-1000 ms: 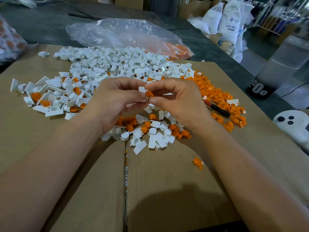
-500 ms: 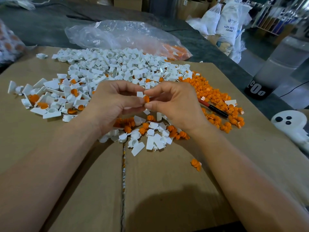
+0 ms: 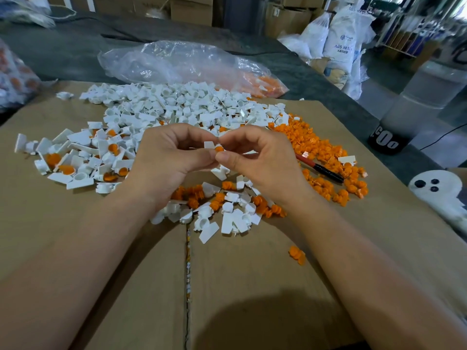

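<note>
Above the centre of the cardboard sheet [image 3: 252, 286], off the surface:

1. White plastic piece [image 3: 208, 145]: pinched betw. thumb and forefinger of the left hand [image 3: 166, 160], fingers curled and clamped on it.
2. Orange plug [image 3: 219, 148]: pinched at the fingertips of the right hand [image 3: 262, 160], touching the white piece. Fingers cover the joint, so possibly part-seated; cannot tell.
3. Both hands meet fingertip to fingertip; forearms rest low over the sheet.

On the sheet:

4. Mixed small heap [image 3: 222, 208], white and orange pcs, directly under the hands.
5. Large white heap [image 3: 177, 107], far side.
6. Orange heap [image 3: 316, 147], right of the hands, w/ a red-and-black pen [image 3: 319, 169] lying in it.
7. White pcs with orange fitted [image 3: 83, 157], left side.
8. Stray orange pcs [image 3: 297, 255], near the right forearm, apart from the heaps.

Beyond the sheet: clear plastic bag [image 3: 177, 61], some orange pcs inside.
</note>
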